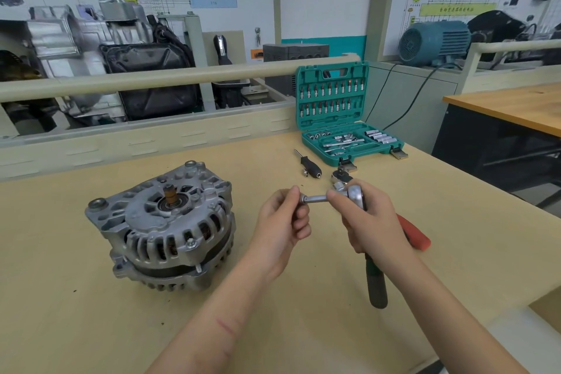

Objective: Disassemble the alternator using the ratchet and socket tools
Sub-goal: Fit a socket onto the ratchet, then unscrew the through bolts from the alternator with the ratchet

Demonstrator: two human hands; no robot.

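Two hands meet over the tan bench: the right hand grips the chrome ratchet with its dark green handle, while the left hand pinches the silver extension socket fitted to its head. Left of the left hand sits the grey cast-metal alternator, shaft upward. Beyond the right hand stands an open teal socket case.

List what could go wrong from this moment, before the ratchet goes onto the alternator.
1. The left hand only pinches the tip of the silver extension bar at the green-handled ratchet head; if not seated, it may drop.
2. The grey finned alternator stands unclamped on the beige table; torque may spin or tip it.
3. The red-handled tool under the right hand may get knocked.
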